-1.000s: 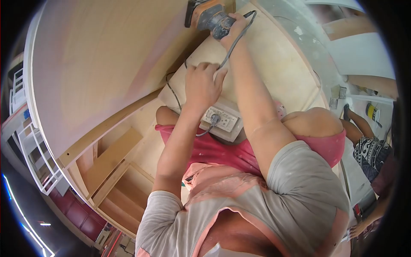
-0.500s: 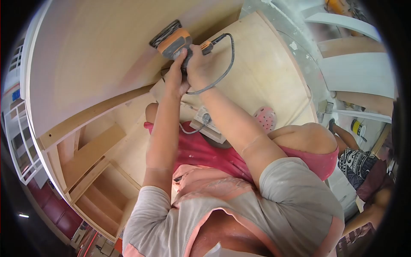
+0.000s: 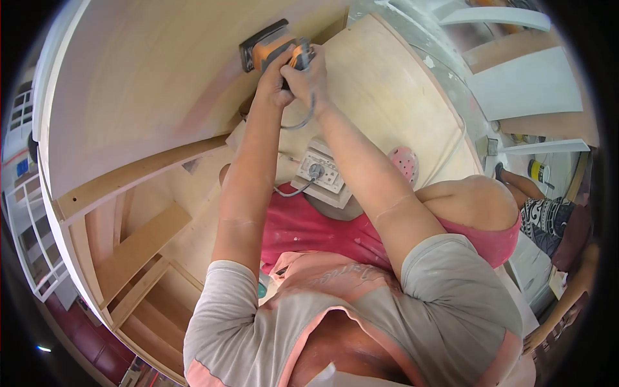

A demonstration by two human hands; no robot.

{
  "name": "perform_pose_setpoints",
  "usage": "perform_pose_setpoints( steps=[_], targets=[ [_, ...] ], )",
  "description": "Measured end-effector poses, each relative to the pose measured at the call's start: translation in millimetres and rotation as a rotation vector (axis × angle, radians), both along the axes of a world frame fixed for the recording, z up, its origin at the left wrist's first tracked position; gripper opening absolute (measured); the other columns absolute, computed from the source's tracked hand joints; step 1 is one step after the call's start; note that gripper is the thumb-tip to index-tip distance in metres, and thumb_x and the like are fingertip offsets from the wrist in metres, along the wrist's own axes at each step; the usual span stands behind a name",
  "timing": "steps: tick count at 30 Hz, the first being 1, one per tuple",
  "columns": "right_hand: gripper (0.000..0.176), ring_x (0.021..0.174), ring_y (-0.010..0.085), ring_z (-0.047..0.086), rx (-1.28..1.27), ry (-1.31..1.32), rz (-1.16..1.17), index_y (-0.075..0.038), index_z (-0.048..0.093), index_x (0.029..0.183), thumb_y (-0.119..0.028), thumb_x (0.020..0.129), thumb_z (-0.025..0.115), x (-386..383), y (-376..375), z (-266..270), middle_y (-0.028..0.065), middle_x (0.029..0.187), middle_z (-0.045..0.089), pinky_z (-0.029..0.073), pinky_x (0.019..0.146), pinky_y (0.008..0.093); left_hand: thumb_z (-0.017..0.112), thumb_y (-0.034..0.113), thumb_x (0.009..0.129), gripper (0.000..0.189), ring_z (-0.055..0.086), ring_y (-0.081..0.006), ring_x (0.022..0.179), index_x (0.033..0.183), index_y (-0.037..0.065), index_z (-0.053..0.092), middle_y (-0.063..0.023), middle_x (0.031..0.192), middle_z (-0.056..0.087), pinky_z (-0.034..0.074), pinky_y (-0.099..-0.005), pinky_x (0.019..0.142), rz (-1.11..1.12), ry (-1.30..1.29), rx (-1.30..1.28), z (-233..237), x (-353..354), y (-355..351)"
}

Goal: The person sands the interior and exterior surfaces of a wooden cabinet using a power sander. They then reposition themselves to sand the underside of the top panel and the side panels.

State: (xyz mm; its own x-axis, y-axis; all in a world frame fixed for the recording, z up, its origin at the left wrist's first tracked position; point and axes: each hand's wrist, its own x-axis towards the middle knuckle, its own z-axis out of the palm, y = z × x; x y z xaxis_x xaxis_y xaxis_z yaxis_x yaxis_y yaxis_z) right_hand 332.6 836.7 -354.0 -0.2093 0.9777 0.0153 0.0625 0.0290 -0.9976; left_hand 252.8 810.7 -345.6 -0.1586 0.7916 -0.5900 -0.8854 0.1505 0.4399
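An orange and black electric sander (image 3: 267, 53) is up against the pale wooden panel (image 3: 161, 71), its flat black pad turned toward the panel face. My left hand (image 3: 275, 84) wraps the sander's body from the left. From the right, my right hand (image 3: 309, 76) is closed around its rear end, where the cord comes out. The grey cord (image 3: 302, 122) hangs in a curve below my right wrist. Between my forearms, a power strip (image 3: 327, 175) with a plug in it rests on a block near my lap.
I sit on a light wooden board (image 3: 380, 77), with a pink perforated clog (image 3: 405, 162) by my leg. Open wooden compartments (image 3: 161, 290) lie at lower left. At right are white curved panels (image 3: 529, 84) and another person's arm (image 3: 567, 303).
The sander has turned and shifted slightly up, its pad now more squarely toward the panel. Both my hands moved up and right with it, and the cord's loop swung in closer.
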Motion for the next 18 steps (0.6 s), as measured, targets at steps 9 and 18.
perform_pose_setpoints(
  steps=[9,18],
  targets=[
    [0.04,0.101,0.0386,0.048,-0.082,-0.309,0.279,-0.004,0.052,0.096,-0.016,0.061,0.069,-5.4,-29.0,10.8,0.0217,0.1,0.053,0.043,0.088,0.0431,0.052,0.026,0.085,0.023,0.063,-0.0199,0.078,0.093,0.006,0.06,-0.0077,0.089,0.065,0.053,-0.0328,0.069,-0.025,0.022,0.29,-77.7,-15.4,-37.7],
    [0.033,0.099,0.0349,0.051,0.187,-0.29,0.14,-0.007,0.056,0.092,-0.016,0.063,0.069,2.7,2.4,10.0,0.0195,0.102,0.052,0.044,0.084,0.04,0.059,0.016,0.076,0.01,0.062,-0.0169,0.073,0.081,0.008,0.061,-0.0052,0.077,0.064,0.053,-0.0327,0.069,0.035,-0.118,0.125,-27.2,-2.7,-9.3]
  ],
)
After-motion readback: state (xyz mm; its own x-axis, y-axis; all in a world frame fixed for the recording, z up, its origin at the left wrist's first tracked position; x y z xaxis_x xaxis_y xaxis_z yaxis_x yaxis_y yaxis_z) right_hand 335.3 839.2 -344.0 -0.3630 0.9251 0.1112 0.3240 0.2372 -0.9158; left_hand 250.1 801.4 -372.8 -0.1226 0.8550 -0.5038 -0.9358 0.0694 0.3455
